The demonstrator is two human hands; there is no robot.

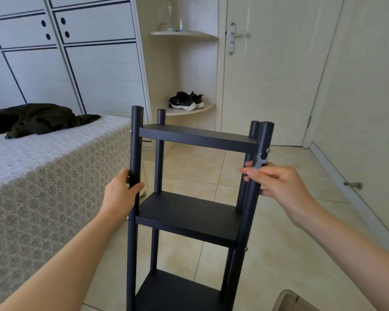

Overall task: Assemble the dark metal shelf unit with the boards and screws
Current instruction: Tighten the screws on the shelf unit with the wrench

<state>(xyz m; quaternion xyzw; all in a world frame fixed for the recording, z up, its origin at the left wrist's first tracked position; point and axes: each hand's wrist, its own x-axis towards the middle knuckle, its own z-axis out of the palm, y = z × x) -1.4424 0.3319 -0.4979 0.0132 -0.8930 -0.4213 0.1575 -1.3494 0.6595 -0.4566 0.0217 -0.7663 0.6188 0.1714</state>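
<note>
**While gripped by both hands, upright on the floor: one shelf unit**

Stands on the tiled floor (279, 254), just beside the bed (43, 176), as one dark shelf unit (189, 212). Counts four round posts, two in front and two behind, and three flat boards (198, 139) in view, the lowest cut off by the bottom edge of the frame. Shows four silver screw heads (267, 150) plainly: two on the front left post (134, 153) and two on the front right post (252, 209), each level with a board.

Grips the front left post with the left hand (121, 191), fingers curled round it between the top and middle boards. Pinches one small grey wrench (260, 162) between thumb and forefinger of the right hand (276, 182), open end up, just below the upper right screw head; curls the remaining fingers round the front right post at the same height.

Counts one dark garment (43, 118) lying crumpled on the bed. Counts farther back two corner shelves (200, 35), with one small bottle (181, 25) on the upper and two black shoes (185, 101) side by side on the lower. Adds one closed door (279, 75) with one lever handle (239, 33), and one door stop (354, 185) low on the right wall.
</note>
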